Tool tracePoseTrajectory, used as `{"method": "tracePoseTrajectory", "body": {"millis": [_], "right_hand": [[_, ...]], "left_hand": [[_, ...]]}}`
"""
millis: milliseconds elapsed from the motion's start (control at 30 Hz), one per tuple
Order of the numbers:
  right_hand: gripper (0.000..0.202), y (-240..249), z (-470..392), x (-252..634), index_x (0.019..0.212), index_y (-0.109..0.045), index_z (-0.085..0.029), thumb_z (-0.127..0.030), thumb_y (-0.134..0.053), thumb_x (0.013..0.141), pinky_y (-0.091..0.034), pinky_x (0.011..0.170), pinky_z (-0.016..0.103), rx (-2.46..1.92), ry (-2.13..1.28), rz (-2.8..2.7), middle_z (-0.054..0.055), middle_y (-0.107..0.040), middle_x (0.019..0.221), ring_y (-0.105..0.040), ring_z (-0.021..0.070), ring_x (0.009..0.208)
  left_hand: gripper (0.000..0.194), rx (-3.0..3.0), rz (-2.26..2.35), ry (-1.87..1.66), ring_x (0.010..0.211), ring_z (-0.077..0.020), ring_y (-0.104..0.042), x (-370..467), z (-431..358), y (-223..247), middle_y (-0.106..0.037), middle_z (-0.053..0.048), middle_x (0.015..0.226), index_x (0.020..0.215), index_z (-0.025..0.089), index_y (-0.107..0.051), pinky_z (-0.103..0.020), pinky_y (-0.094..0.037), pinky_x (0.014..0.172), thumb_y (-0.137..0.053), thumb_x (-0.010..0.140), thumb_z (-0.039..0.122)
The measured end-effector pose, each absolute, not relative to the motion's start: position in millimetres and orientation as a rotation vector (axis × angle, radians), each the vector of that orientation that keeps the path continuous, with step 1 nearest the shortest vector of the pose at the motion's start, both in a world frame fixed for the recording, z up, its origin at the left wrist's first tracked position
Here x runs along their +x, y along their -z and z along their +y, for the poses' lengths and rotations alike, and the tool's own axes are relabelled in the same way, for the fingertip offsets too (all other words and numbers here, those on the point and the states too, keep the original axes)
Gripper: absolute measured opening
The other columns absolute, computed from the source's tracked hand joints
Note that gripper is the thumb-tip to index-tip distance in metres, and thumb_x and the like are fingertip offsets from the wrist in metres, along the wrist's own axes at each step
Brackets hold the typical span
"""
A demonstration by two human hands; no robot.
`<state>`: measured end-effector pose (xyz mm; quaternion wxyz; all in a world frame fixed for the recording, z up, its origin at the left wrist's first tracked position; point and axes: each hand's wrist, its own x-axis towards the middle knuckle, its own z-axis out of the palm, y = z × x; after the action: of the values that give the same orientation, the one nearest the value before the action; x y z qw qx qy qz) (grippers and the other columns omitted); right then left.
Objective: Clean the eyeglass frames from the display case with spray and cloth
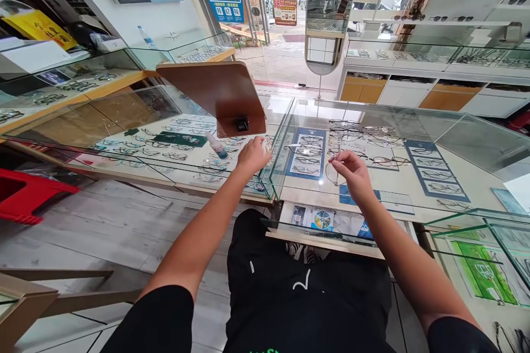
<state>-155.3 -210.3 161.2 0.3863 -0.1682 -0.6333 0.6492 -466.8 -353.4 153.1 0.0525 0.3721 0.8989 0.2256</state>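
Observation:
My right hand (353,175) pinches a pair of thin-framed eyeglasses (331,174) above the glass counter, with a round lens hanging below the fingertips. To its left, my left hand (253,156) is closed near the joint between two display cases. Something pale shows at its fingertips, too small to make out. Beside that hand stands a small spray bottle (217,146) with bluish liquid, on the counter top. Behind it a brown tabletop mirror (219,88) faces away from me.
Under the glass lie several eyeglass frames on a blue-edged display card (306,170) and another card (436,172). An open drawer (327,242) juts out by my legs. A red stool (28,193) stands left, and a tall mirror (326,16) ahead.

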Motion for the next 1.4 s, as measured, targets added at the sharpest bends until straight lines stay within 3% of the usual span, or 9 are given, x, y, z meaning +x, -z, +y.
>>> {"method": "tracePoseTrajectory", "body": {"millis": [133, 267, 433, 567, 800, 900, 1033, 1133, 1400], "right_hand": [[0.04, -164, -213, -155, 0.085, -0.067, -0.028, -0.06, -0.091, 0.081, -0.052, 0.084, 0.039, -0.424, -1.642, -1.634, 0.003, -0.072, 0.096, -0.069, 0.0249, 0.098], [0.038, -164, -214, -154, 0.086, -0.069, -0.028, -0.059, -0.09, 0.083, -0.05, 0.082, 0.038, -0.404, -1.65, -1.654, 0.003, -0.071, 0.094, -0.069, 0.0247, 0.099], [0.035, -162, -214, -154, 0.087, -0.07, -0.028, -0.057, -0.09, 0.084, -0.049, 0.08, 0.037, -0.39, -1.654, -1.659, 0.003, -0.071, 0.094, -0.068, 0.0239, 0.098], [0.035, -160, -213, -154, 0.087, -0.07, -0.028, -0.056, -0.09, 0.085, -0.049, 0.08, 0.036, -0.392, -1.656, -1.664, 0.003, -0.072, 0.094, -0.069, 0.0237, 0.098], [0.035, -160, -213, -154, 0.088, -0.07, -0.028, -0.057, -0.09, 0.085, -0.048, 0.08, 0.036, -0.399, -1.644, -1.654, 0.002, -0.071, 0.094, -0.068, 0.0227, 0.096], [0.036, -161, -213, -154, 0.088, -0.069, -0.027, -0.057, -0.089, 0.085, -0.048, 0.08, 0.036, -0.401, -1.644, -1.661, 0.003, -0.072, 0.094, -0.067, 0.0227, 0.096], [0.036, -161, -214, -154, 0.088, -0.069, -0.028, -0.058, -0.089, 0.085, -0.049, 0.079, 0.036, -0.412, -1.634, -1.679, 0.003, -0.073, 0.096, -0.068, 0.0237, 0.097], [0.036, -160, -214, -154, 0.089, -0.068, -0.028, -0.058, -0.088, 0.086, -0.05, 0.079, 0.036, -0.412, -1.628, -1.685, 0.004, -0.072, 0.096, -0.068, 0.0242, 0.098], [0.033, -160, -213, -154, 0.087, -0.069, -0.028, -0.054, -0.089, 0.087, -0.047, 0.08, 0.036, -0.39, -1.651, -1.664, 0.002, -0.07, 0.095, -0.067, 0.0231, 0.099]], "left_hand": [[0.051, 0.817, 2.467, -1.212, 0.114, -0.0347, -0.071, -473, -353, -154, -0.072, -0.015, 0.131, 0.129, 0.023, -0.065, -0.044, -0.058, 0.095, -0.075, 0.08, 0.015], [0.051, 0.682, 2.146, -1.464, 0.091, -0.0215, -0.073, -464, -361, -162, -0.072, -0.011, 0.122, 0.131, 0.021, -0.062, -0.032, -0.06, 0.072, -0.068, 0.081, 0.017], [0.056, 0.576, 1.494, -1.7, 0.081, -0.0173, -0.071, -439, -373, -183, -0.07, -0.005, 0.102, 0.125, 0.019, -0.063, -0.027, -0.059, 0.063, -0.081, 0.073, 0.023], [0.047, 0.667, 1.347, -1.697, 0.075, -0.0141, -0.066, -415, -375, -198, -0.066, -0.001, 0.09, 0.113, 0.018, -0.067, -0.024, -0.056, 0.06, -0.091, 0.079, 0.04], [0.05, 0.989, 1.434, -1.647, 0.072, -0.0147, -0.061, -390, -370, -200, -0.064, -0.002, 0.08, 0.089, 0.019, -0.07, -0.026, -0.052, 0.065, -0.081, 0.088, 0.068], [0.048, 1.195, 1.547, -1.654, 0.069, -0.0141, -0.052, -382, -372, -205, -0.055, 0.0, 0.074, 0.083, 0.02, -0.066, -0.027, -0.046, 0.063, -0.078, 0.091, 0.066], [0.03, 1.22, 1.587, -1.612, 0.066, -0.0146, -0.049, -372, -375, -215, -0.054, 0.0, 0.078, 0.098, 0.022, -0.066, -0.028, -0.045, 0.061, -0.071, 0.094, 0.051], [0.021, 1.168, 1.589, -1.627, 0.064, -0.0144, -0.047, -368, -375, -217, -0.052, 0.001, 0.077, 0.098, 0.023, -0.063, -0.027, -0.045, 0.058, -0.065, 0.091, 0.042], [0.03, 1.289, 1.605, -1.441, 0.058, -0.0125, -0.046, -360, -383, -218, -0.053, 0.004, 0.072, 0.101, 0.025, -0.06, -0.026, -0.038, 0.054, -0.069, 0.098, 0.054]]}}
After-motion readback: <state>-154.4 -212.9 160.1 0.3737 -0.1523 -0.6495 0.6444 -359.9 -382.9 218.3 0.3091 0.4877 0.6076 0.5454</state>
